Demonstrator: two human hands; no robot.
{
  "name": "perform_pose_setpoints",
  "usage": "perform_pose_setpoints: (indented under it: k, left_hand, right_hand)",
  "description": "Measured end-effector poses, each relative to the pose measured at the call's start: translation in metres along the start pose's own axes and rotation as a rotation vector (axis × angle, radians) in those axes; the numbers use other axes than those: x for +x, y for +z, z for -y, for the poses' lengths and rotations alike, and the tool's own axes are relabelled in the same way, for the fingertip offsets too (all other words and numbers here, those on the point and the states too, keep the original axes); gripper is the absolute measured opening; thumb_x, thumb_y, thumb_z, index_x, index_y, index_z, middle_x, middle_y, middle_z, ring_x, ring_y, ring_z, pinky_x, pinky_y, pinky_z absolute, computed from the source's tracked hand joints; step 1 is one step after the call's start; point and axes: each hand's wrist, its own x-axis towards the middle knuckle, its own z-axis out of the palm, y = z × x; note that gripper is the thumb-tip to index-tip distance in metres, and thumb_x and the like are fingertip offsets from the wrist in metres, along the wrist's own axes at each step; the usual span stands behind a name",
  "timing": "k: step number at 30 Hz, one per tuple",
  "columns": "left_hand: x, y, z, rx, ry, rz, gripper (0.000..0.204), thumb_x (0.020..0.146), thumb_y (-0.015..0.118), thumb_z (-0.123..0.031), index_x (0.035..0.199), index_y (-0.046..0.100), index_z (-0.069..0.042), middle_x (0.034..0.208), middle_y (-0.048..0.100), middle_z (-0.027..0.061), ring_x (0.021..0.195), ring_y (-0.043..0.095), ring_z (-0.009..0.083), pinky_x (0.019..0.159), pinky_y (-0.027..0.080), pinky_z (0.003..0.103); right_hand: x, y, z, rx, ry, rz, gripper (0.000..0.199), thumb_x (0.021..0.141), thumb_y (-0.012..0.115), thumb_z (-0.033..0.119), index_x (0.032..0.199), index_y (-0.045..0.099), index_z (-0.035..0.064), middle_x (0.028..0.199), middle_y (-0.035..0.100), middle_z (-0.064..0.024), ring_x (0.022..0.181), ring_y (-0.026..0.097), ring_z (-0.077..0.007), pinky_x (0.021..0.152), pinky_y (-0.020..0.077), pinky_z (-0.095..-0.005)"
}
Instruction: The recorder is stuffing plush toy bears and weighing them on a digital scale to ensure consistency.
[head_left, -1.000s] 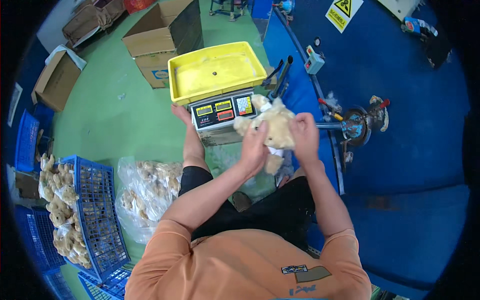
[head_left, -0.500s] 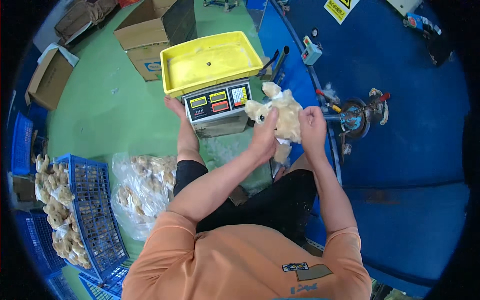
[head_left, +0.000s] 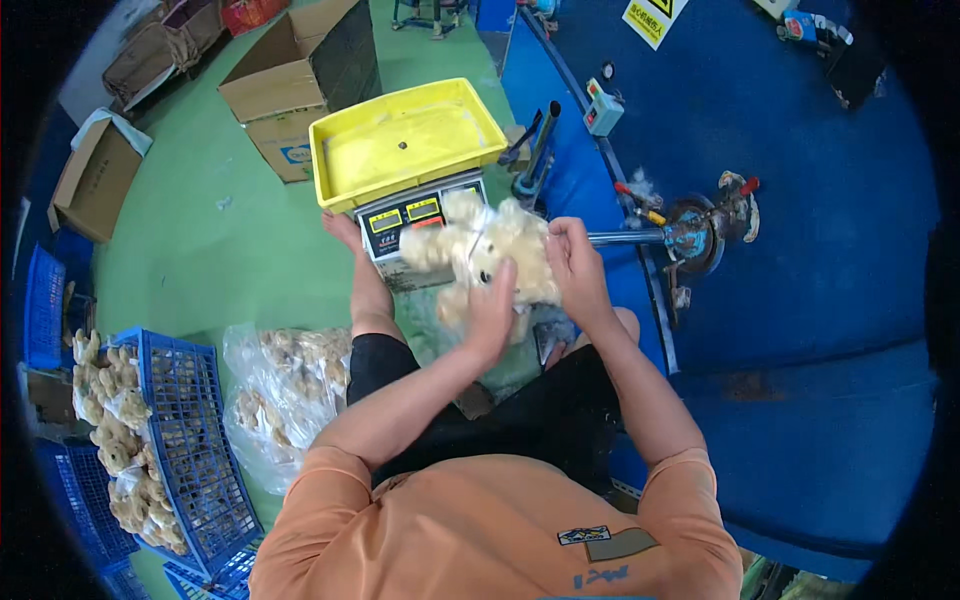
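Observation:
A cream-coloured plush toy with dark eyes and stubby limbs is held between my two hands, in front of the scale. My left hand grips its lower side, thumb lying over the plush. On the toy's right edge, my right hand pinches the fabric. The toy overlaps the right part of the digital scale, hiding most of its keypad. A shallow yellow tray sits on top of that scale. To the right of my right hand, a metal tube juts from the blue machine panel.
A blue crate full of tan plush toys stands at lower left, beside a clear plastic bag of more toys. An open cardboard box is behind the scale. The blue machine fills the right side, with a small switch box.
The plush toy has moved left and slightly down, away from the metal tube, and has turned so its limbs point left. Both hands moved with it and still hold it.

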Motion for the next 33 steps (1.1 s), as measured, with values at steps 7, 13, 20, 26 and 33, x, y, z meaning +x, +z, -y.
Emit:
perform_pose_setpoints:
  k: [7, 13, 20, 26, 33]
  left_hand:
    - [-0.002, -0.008, -0.025, -0.117, 0.152, 0.253, 0.061, 0.103, 0.048, -0.044, 0.14, 0.045, 0.004, 0.124, 0.063, 0.0161, 0.103, 0.065, 0.0233, 0.084, 0.054, 0.03]
    - [-0.027, -0.056, -0.064, -0.042, 0.099, 0.442, 0.066, 0.102, 0.052, -0.043, 0.147, 0.038, 0.003, 0.134, 0.055, 0.0223, 0.115, 0.06, 0.0258, 0.087, 0.054, 0.032]
    - [0.005, -0.075, -0.047, -0.159, -0.36, 0.233, 0.068, 0.092, 0.072, -0.029, 0.14, 0.043, 0.008, 0.127, 0.06, 0.0199, 0.108, 0.064, 0.0245, 0.09, 0.054, 0.033]
    - [0.031, -0.028, -0.043, 0.029, -0.235, 0.258, 0.062, 0.083, 0.081, -0.019, 0.13, 0.052, 0.009, 0.12, 0.064, 0.0185, 0.102, 0.065, 0.0222, 0.09, 0.054, 0.031]
    - [0.044, -0.077, -0.026, -0.011, -0.147, 0.216, 0.066, 0.08, 0.084, -0.021, 0.129, 0.052, 0.01, 0.118, 0.065, 0.0183, 0.099, 0.067, 0.0232, 0.088, 0.055, 0.031]
  right_hand:
    - [-0.004, 0.009, 0.036, -0.377, -0.366, -0.136, 0.038, 0.085, 0.071, 0.021, 0.119, 0.058, 0.0099, 0.119, 0.062, -0.0138, 0.094, 0.064, -0.0309, 0.079, 0.0512, -0.0417]
    - [0.006, 0.001, 0.028, -0.531, -0.405, -0.093, 0.049, 0.078, 0.078, 0.026, 0.121, 0.06, 0.0125, 0.137, 0.054, -0.0102, 0.112, 0.06, -0.0333, 0.09, 0.0505, -0.0413]
    - [0.013, -0.019, 0.011, -0.439, -0.228, -0.04, 0.05, 0.077, 0.079, 0.027, 0.121, 0.06, 0.0125, 0.137, 0.054, -0.0097, 0.117, 0.058, -0.0328, 0.094, 0.0491, -0.0395]
    - [0.018, -0.046, -0.018, -0.344, -0.265, -0.099, 0.049, 0.077, 0.079, 0.024, 0.12, 0.061, 0.0109, 0.137, 0.055, -0.0096, 0.116, 0.059, -0.0302, 0.096, 0.0481, -0.0381]
    - [0.018, -0.026, 0.0, -0.348, -0.26, -0.01, 0.052, 0.075, 0.08, 0.023, 0.121, 0.061, 0.0111, 0.137, 0.055, -0.0087, 0.116, 0.059, -0.0287, 0.097, 0.0475, -0.0366]
